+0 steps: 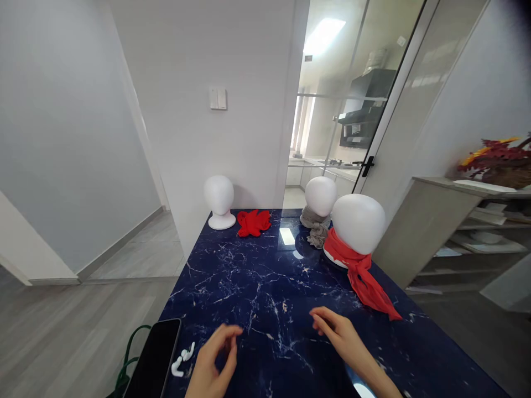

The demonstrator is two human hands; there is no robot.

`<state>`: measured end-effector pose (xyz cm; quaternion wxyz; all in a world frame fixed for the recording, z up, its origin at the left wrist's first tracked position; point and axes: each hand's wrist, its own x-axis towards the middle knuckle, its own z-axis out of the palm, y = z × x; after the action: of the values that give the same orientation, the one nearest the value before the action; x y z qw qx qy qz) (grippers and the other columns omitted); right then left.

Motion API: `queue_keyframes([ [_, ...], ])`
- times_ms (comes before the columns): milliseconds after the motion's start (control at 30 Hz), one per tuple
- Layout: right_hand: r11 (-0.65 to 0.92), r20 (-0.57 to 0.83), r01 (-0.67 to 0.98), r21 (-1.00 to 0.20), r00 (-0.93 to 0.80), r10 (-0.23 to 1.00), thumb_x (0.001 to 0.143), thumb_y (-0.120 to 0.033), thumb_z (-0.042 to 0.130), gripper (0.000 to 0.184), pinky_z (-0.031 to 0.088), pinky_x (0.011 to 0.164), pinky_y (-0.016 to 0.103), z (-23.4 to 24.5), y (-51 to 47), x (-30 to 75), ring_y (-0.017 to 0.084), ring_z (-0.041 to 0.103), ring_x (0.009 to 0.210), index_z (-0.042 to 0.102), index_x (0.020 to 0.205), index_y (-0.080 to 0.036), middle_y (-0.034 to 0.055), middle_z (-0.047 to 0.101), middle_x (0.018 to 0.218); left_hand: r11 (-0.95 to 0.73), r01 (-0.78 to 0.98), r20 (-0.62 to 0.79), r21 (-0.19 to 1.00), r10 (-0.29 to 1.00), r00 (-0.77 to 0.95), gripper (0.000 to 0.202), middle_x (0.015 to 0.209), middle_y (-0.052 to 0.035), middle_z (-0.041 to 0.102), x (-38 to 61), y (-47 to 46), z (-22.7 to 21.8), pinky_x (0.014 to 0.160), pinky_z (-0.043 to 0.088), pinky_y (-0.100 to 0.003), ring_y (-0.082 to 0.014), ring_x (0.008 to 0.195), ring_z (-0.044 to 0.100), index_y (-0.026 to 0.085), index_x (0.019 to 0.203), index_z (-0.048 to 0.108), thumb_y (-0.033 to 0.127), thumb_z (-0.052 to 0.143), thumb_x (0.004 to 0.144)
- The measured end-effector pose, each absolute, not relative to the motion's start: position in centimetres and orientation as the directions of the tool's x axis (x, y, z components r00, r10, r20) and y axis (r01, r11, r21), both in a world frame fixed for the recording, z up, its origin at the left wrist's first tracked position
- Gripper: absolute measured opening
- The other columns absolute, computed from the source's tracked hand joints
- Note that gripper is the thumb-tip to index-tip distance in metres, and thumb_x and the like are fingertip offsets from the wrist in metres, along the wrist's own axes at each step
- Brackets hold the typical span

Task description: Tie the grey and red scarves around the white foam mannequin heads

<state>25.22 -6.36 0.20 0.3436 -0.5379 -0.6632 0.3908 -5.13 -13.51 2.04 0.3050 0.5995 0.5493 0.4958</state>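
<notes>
My left hand [215, 359] hovers over the near part of the dark blue marbled table [253, 298], its fingers loosely curved and apart, holding nothing. Beside it on the left lie white earbuds [183, 359]. My right hand [338, 334] is also bare, with its fingers bent and slightly apart. Nearest to that hand is a red scarf [360, 271] tied round the neck of a white foam head [359, 221], one end trailing on the tabletop. Behind stands another foam head [321, 195] wearing a knotted grey scarf [317, 225].
At the far left corner stands a bare-necked foam head [219, 199], with a crumpled red cloth [254, 222] beside it. A black phone [154, 359] lies at the left edge near a green cord [124, 367]. Shelves [460, 237] and a glass door [332, 94] are beyond.
</notes>
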Motion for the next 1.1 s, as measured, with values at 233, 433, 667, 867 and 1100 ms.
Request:
queue_keyframes([
  [233, 0.361, 0.063, 0.458, -0.813, -0.546, 0.835, 0.089, -0.031, 0.046, 0.023, 0.045, 0.062, 0.022, -0.1, -0.5, 18.2, 0.012, 0.059, 0.064, 0.062, 0.101, -0.02, 0.0007, 0.064, 0.077, -0.361, -0.098, 0.321, 0.928, 0.903, -0.284, 0.025, 0.067, 0.0048, 0.05, -4.1, 2.4, 9.9, 0.06, 0.042, -0.019, -0.0074, 0.058, 0.05, 0.02, 0.101, 0.057, 0.023, 0.059, 0.077],
  [433, 0.517, 0.165, 0.481, -0.708, -0.599, 0.784, 0.089, -0.023, 0.047, 0.019, 0.045, 0.07, 0.023, -1.7, 2.9, 16.1, 0.013, 0.06, 0.074, 0.064, 0.099, -0.022, 0.001, 0.066, 0.085, -0.068, -0.177, -0.015, 0.982, 0.903, -0.43, 0.038, 0.074, -0.0004, 0.057, -8.2, 16.7, 8.3, 0.064, 0.047, -0.026, -0.0117, 0.063, 0.058, 0.013, 0.098, 0.054, 0.01, 0.071, 0.064],
  [667, 0.626, 0.363, 0.486, -0.61, -0.531, 0.766, 0.085, -0.018, 0.05, 0.025, 0.046, 0.086, 0.028, -2.6, 12.2, 12.0, 0.016, 0.058, 0.094, 0.058, 0.11, -0.02, 0.0053, 0.061, 0.104, 0.041, -0.327, -0.217, 0.944, 0.823, -0.525, 0.044, 0.109, -0.0078, 0.058, -13.6, 24.6, 6.5, 0.076, 0.051, -0.032, -0.0166, 0.09, 0.06, 0.014, 0.115, 0.049, 0.015, 0.067, 0.076],
  [867, 0.528, 0.381, 0.673, -0.518, -0.371, 0.847, 0.079, -0.01, 0.053, 0.071, 0.027, 0.111, 0.036, -1.1, 24.0, 6.6, 0.023, 0.024, 0.137, 0.023, 0.143, -0.013, 0.0153, 0.025, 0.148, 0.069, -0.555, -0.35, 0.829, 0.838, -0.419, 0.045, 0.109, -0.0164, 0.057, -14.6, 27.8, 6.0, 0.083, 0.052, -0.029, -0.0229, 0.105, 0.058, 0.011, 0.114, 0.051, 0.025, 0.071, 0.076],
  [1100, 0.442, 0.168, 0.821, -0.36, -0.409, 0.897, 0.088, -0.024, 0.05, 0.064, 0.035, 0.101, 0.038, -1.3, 26.1, 6.6, 0.025, 0.046, 0.122, 0.022, 0.146, -0.023, 0.0143, 0.035, 0.142, -0.035, -0.68, -0.324, 0.732, 0.861, -0.392, 0.023, 0.094, -0.0089, 0.062, -14.6, 29.3, 5.1, 0.083, 0.053, -0.025, -0.0143, 0.09, 0.063, 0.016, 0.103, 0.054, 0.017, 0.062, 0.082],
])
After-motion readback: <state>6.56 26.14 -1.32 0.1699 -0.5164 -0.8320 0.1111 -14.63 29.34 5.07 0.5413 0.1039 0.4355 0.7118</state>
